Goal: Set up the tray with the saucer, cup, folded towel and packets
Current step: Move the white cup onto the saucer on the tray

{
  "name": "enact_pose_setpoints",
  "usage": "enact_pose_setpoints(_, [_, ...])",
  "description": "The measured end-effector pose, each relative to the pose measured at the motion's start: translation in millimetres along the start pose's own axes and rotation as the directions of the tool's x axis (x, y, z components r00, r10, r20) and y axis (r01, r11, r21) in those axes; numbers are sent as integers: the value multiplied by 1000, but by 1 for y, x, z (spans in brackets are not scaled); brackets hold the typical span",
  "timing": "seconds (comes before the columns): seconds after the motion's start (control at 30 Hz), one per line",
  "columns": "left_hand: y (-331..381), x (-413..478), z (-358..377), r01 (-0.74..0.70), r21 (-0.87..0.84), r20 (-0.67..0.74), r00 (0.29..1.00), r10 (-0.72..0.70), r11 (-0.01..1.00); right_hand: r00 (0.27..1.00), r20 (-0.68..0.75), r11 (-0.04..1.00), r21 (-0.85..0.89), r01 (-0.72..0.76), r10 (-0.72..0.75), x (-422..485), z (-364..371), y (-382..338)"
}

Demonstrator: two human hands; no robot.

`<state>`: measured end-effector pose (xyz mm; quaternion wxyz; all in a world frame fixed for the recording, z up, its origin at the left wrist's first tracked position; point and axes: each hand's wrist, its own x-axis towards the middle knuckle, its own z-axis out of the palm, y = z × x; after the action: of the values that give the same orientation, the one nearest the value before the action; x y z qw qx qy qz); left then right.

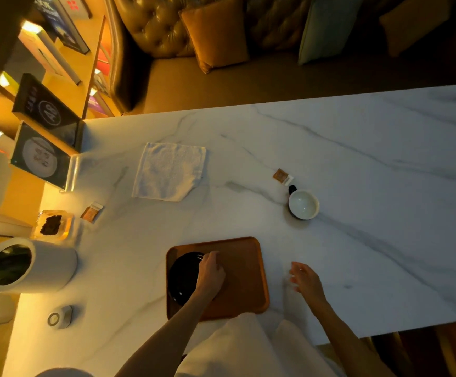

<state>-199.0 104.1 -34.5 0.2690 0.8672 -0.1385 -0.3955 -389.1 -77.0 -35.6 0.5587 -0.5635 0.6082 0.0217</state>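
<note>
A brown tray [244,278] lies near the front edge of the marble table. A black saucer [182,278] rests on its left half. My left hand [211,272] sits on the saucer's right rim, fingers curled on it. My right hand [304,277] hovers just right of the tray, fingers apart and holding nothing. A white-lined dark cup [303,204] stands further back on the right, with a brown and white packet [283,176] just behind it. A white towel [168,171] lies spread flat at the back centre. A second packet [92,212] lies at the left.
A white cylindrical container [28,265] lies at the left, with a clear dish of dark bits [51,224] behind it and a small round device [59,317] in front. Framed cards [42,159] stand at the back left. A sofa [248,36] runs behind the table.
</note>
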Motion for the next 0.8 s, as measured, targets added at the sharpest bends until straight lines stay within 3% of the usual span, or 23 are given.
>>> enact_pose_setpoints(0.17, [31, 12, 23, 50, 221, -27, 999, -45, 974, 999, -10, 997, 61, -51, 52, 18, -38, 13])
enact_pose_setpoints(0.4, [75, 38, 37, 11, 316, 60, 998, -31, 949, 996, -15, 993, 78, -85, 87, 59, -64, 9])
enact_pose_setpoints(0.63, [142, 87, 57, -85, 273, 147, 988, 46, 958, 998, -42, 989, 141, -44, 50, 111, -78, -50])
enact_pose_setpoints(0.8, [187, 122, 77, -60, 88, 219, 975, 40, 994, 1000, -11, 989, 145, 23, -22, 144, -77, -91])
